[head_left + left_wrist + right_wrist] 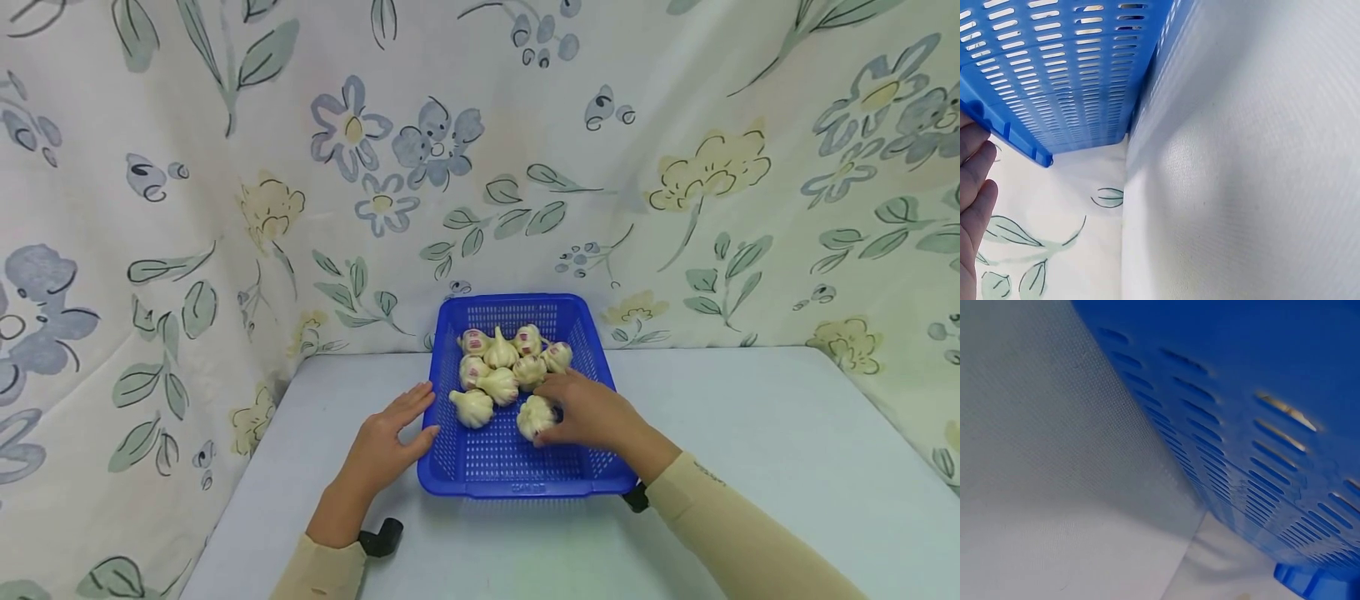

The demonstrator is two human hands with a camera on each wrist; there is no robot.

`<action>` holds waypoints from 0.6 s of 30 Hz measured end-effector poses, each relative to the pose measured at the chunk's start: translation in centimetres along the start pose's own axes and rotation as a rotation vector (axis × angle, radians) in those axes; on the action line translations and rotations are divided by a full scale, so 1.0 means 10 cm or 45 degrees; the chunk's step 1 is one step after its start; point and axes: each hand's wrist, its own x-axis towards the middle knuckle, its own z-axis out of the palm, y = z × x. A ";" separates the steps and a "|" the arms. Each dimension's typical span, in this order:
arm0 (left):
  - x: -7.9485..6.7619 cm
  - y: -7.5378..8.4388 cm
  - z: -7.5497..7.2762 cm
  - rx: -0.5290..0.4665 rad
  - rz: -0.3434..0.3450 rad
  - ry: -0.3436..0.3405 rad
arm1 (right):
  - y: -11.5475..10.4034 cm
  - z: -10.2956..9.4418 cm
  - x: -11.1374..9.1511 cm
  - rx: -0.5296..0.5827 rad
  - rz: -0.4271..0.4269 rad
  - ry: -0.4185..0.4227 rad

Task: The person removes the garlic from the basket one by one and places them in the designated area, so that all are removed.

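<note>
Basket (517, 475): blue slotted plastic, mid-worktop, near the far cloth.
Garlic bulbs (501, 360): a cluster lying inside the basket, far half.
Front bulb (534, 417): nearest bulb in the basket, right of centre.
Right hand (592, 412): inside the basket, fingers curled round the front bulb.
Left hand (386, 437): fingers straight, flat against the basket's left wall.
Worktop (750, 467): pale grey.
Backdrop (225, 167): floral cloth behind and at both sides.

White garlic bulb (534, 416) lying in blue slotted basket (517, 479) – front right; upright on table
</note>
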 end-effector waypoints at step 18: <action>0.00 -0.01 0.01 -0.044 0.008 0.007 | 0.03 -0.04 -0.02 0.092 0.005 0.048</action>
